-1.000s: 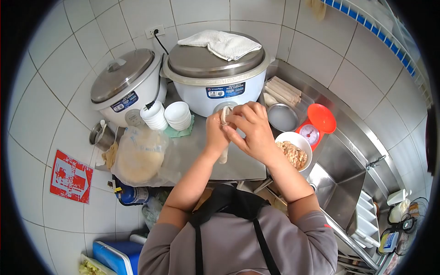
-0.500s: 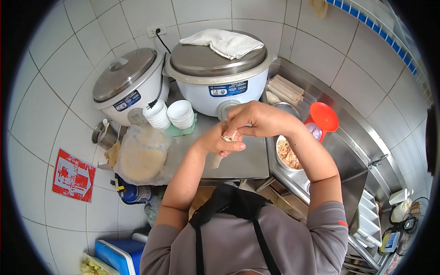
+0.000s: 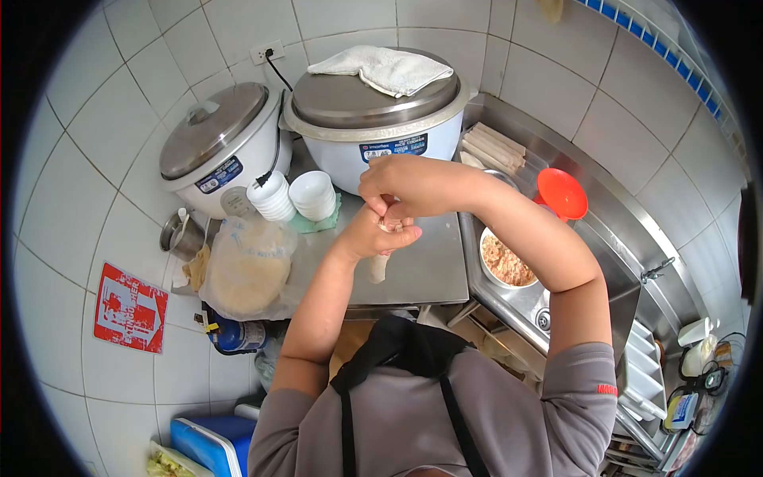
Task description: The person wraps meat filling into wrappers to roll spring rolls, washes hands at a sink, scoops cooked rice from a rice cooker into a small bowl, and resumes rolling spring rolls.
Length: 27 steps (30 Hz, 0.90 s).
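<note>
My left hand (image 3: 367, 236) is closed around a pale, thin spring roll (image 3: 378, 269), whose lower end hangs below the palm. Above it, my right hand (image 3: 391, 184) is bent down with its fingers pinched at the roll's upper end; the fingertips are partly hidden. A white bowl of minced filling (image 3: 509, 261) stands to the right, below my right forearm. On the steel surface behind it lies a stack of finished spring rolls (image 3: 493, 149). Left of my left hand is a plastic bag with round, pale wrappers (image 3: 248, 274).
Two rice cookers (image 3: 377, 139) stand against the tiled wall, a white towel (image 3: 381, 70) on the larger lid. White cup stacks (image 3: 312, 195) rest on a green cloth. A red container (image 3: 562, 193) stands at the back right. A steel sink (image 3: 584, 274) borders the counter.
My right hand has moved up and left, over the left hand, with its elbow swung outward. My left hand still holds the roll, which hangs slightly higher.
</note>
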Tool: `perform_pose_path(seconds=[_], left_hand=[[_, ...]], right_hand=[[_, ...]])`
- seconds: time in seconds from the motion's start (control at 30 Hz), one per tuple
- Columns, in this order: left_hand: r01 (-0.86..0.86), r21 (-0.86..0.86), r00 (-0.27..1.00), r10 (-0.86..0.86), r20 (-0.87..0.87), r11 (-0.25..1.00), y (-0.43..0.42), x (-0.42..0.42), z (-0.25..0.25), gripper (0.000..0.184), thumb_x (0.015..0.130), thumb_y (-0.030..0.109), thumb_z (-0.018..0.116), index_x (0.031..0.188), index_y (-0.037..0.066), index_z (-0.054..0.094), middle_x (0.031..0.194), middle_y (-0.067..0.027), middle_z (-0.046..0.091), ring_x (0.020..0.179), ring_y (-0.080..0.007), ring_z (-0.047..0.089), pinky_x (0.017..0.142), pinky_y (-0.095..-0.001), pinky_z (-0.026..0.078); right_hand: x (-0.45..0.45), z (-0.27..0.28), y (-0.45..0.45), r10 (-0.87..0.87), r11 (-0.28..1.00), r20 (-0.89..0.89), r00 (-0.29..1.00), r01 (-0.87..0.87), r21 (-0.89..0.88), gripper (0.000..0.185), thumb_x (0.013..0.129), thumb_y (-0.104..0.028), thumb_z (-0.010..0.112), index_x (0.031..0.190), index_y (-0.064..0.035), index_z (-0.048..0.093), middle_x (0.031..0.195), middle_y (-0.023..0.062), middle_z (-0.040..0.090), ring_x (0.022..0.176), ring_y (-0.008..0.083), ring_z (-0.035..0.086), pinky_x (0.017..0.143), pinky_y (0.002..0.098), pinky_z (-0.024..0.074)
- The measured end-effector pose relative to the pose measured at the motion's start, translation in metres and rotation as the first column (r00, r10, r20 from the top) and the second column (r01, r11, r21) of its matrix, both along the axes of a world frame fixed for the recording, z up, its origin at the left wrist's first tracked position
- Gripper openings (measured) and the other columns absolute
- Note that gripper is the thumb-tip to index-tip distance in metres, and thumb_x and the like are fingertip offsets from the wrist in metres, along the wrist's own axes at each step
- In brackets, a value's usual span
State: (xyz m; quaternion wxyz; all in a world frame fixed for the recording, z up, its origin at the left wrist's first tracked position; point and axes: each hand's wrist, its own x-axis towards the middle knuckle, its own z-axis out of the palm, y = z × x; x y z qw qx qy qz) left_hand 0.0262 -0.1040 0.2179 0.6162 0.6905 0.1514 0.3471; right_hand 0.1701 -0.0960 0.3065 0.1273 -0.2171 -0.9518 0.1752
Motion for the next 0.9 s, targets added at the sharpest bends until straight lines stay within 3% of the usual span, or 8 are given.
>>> perform_pose_path(seconds=[0.2,0.3,0.4,0.53,0.63,0.67,0.77,0.9], left_hand=[[-0.23,0.025,0.972,0.231,-0.045,0.973,0.004,-0.001,-0.006,0.016,0.07,0.009,0.068,0.079,0.003,0.056,0.053,0.0009,0.05,0.041,-0.0054,0.043,0.037,-0.0216,0.032],[-0.36,0.033,0.932,0.361,-0.019,0.932,0.011,-0.005,-0.011,0.015,0.07,0.008,0.068,0.078,0.003,0.056,0.054,-0.0001,0.051,0.042,-0.006,0.044,0.039,-0.0212,0.033],[-0.451,-0.007,0.887,0.449,0.108,0.893,0.012,-0.005,0.005,0.009,0.072,-0.002,0.056,0.071,0.003,0.049,0.061,-0.0038,0.051,0.043,-0.0095,0.045,0.041,-0.0225,0.035],[-0.567,-0.052,0.784,0.558,0.272,0.822,0.015,-0.002,0.014,0.016,0.074,-0.004,0.055,0.086,0.003,0.047,0.072,-0.0025,0.056,0.055,-0.0056,0.049,0.043,-0.0199,0.037],[-0.663,0.142,0.742,0.62,0.256,0.735,0.016,0.005,0.004,0.019,0.075,-0.005,0.055,0.088,0.005,0.045,0.069,-0.0015,0.054,0.057,-0.0049,0.048,0.043,-0.019,0.036],[-0.629,0.032,0.756,0.601,0.26,0.777,0.017,0.006,-0.001,0.017,0.078,-0.001,0.056,0.087,0.006,0.043,0.066,-0.0011,0.052,0.051,-0.0048,0.044,0.041,-0.0197,0.034],[-0.553,-0.214,0.738,0.592,0.323,0.805,0.02,0.0,-0.001,0.017,0.082,0.003,0.056,0.088,0.007,0.042,0.061,0.0001,0.048,0.044,-0.0047,0.038,0.039,-0.0204,0.032],[-0.417,-0.4,0.674,0.573,0.466,0.816,0.034,-0.011,-0.038,0.015,0.085,0.007,0.055,0.089,0.011,0.04,0.054,0.0023,0.039,0.038,-0.0061,0.029,0.038,-0.022,0.029]], right_hand=[[-0.021,-0.017,0.003,-0.156,0.87,0.074,0.985,0.101,0.482,0.014,0.058,-0.007,0.063,0.068,-0.0046,0.053,0.072,0.0053,0.054,0.079,0.0243,0.051,0.071,0.0333,0.0406],[-0.025,-0.02,0.006,-0.226,0.842,0.001,0.974,0.194,0.503,0.014,0.061,-0.008,0.063,0.069,-0.0045,0.053,0.073,0.005,0.055,0.079,0.0235,0.052,0.071,0.0343,0.0403],[-0.012,-0.008,0.007,-0.227,0.949,-0.341,0.912,0.286,0.134,0.013,0.066,-0.013,0.065,0.074,-0.0051,0.058,0.077,0.0048,0.055,0.08,0.0234,0.05,0.071,0.0348,0.0396],[-0.009,-0.021,-0.01,-0.105,0.862,-0.528,0.843,0.342,0.375,0.016,0.075,-0.022,0.065,0.079,-0.0068,0.065,0.088,0.0064,0.051,0.086,0.025,0.044,0.076,0.0339,0.0375],[-0.016,-0.034,-0.012,-0.167,0.83,-0.498,0.851,0.394,0.395,0.025,0.075,-0.032,0.063,0.072,-0.0065,0.065,0.089,0.0061,0.05,0.088,0.0256,0.044,0.077,0.0343,0.0366],[-0.01,-0.034,-0.014,-0.189,0.849,-0.516,0.835,0.403,0.341,0.027,0.077,-0.033,0.062,0.079,-0.0063,0.065,0.089,0.0062,0.05,0.091,0.0245,0.043,0.082,0.0345,0.0351],[0.003,-0.078,0.006,-0.333,0.885,-0.799,0.501,0.459,-0.081,0.034,0.079,-0.036,0.061,0.092,-0.0048,0.063,0.094,0.0078,0.052,0.097,0.0247,0.045,0.086,0.0359,0.0351],[0.003,-0.177,-0.007,-0.526,0.782,-0.282,0.802,0.326,-0.531,0.048,0.069,-0.034,0.072,0.101,-0.0026,0.056,0.093,0.0126,0.059,0.088,0.0225,0.056,0.081,0.0338,0.0413]])
